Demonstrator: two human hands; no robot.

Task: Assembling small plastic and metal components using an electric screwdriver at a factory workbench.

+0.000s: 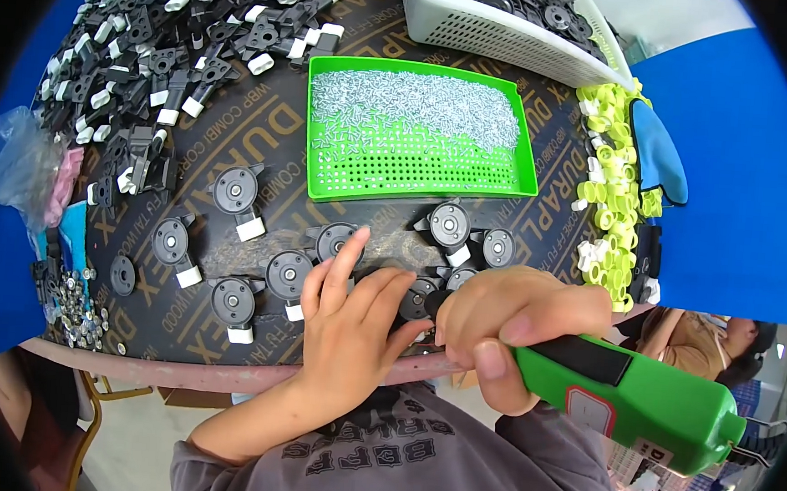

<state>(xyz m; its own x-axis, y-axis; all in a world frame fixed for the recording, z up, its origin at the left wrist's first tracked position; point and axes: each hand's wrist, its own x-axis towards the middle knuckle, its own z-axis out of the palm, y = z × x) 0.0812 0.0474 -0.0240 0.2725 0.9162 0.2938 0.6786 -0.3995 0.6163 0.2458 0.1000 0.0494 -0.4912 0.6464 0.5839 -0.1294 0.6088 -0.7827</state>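
My right hand (508,331) is wrapped round a green electric screwdriver (674,407), whose dark front end points left toward the black assemblies. A round black plastic assembly (421,298) lies at that end, partly hidden by my hands; whether the bit touches it cannot be seen. My left hand (348,334) is spread over the near table edge, its fingers apart among more assemblies. By its fingertips lie one assembly (333,239) and another (287,275) with a white tip. Several similar ones, such as this assembly (236,191), stand to the left.
Ahead sits a green perforated tray (420,195) with many small silver screws (413,101). Black levers with white ends (178,57) are heaped far left, and a white basket (507,53) stands behind. Yellow-green caps (611,197) line the right edge; small metal pieces (79,310) lie near left.
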